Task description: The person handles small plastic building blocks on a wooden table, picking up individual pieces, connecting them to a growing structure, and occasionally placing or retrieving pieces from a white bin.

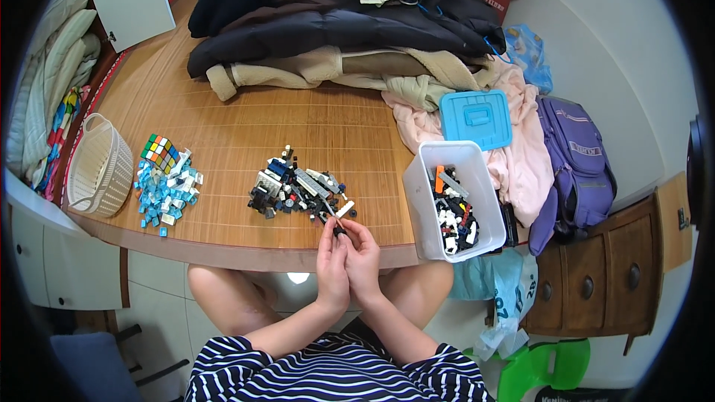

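Presently, the left hand (330, 262) and the right hand (362, 254) are brought together at the near edge of the mat (357, 119), fingertips closed on a small black piece (339, 230). The piece sits at the very tips, at the far end of the grip. Its long axis cannot be told: the fingers cover most of it, and which hand bears the firmer hold is likewise unclear.

The brick pile (277, 184) lies far and left of the grip—the left hand is nearer to its bulk. A long grey bar (309, 182) in the pile slants from far left to near right, its near end toward the hands. A white strip (345, 208) lies just beyond the fingertips, slightly right—nearer the right hand, its far end angled right.
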Demonstrator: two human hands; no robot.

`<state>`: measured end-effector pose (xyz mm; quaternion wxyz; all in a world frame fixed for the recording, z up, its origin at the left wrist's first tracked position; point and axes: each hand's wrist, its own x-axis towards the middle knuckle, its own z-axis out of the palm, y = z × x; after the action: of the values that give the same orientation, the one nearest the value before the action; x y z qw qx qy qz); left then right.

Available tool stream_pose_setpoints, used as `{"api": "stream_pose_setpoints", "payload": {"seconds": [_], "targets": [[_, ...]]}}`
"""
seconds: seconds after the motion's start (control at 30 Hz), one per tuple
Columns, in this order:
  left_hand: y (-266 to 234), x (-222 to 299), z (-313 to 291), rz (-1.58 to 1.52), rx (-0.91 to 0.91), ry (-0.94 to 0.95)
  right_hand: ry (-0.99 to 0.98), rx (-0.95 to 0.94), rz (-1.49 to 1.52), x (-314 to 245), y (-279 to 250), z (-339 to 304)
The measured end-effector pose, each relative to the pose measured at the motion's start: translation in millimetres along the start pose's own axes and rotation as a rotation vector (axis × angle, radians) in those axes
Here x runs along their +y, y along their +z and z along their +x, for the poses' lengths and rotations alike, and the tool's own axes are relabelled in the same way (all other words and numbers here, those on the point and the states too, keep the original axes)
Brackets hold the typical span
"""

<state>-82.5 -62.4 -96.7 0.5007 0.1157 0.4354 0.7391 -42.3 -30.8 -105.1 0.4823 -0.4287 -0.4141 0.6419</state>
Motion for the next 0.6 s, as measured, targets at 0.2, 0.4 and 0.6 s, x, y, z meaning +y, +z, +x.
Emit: {"api": "stream_pose_setpoints", "payload": {"seconds": [0.2,0.4,0.6], "targets": [[1.8,3.7,-4.2,-0.014,-0.027,0.018,0.013,0.042,0.106,3.3,-1.1,-2.2],[0.4,3.7,-6.2,-0.007,-0.059,0.069,-0.006,0.042,0.178,-0.2,1.5,-5.9],[22.1,17.2,-23.6,-0.010,-0.112,0.111,0.012,0.034,0.256,-27.0,-3.7,-14.7]]}}
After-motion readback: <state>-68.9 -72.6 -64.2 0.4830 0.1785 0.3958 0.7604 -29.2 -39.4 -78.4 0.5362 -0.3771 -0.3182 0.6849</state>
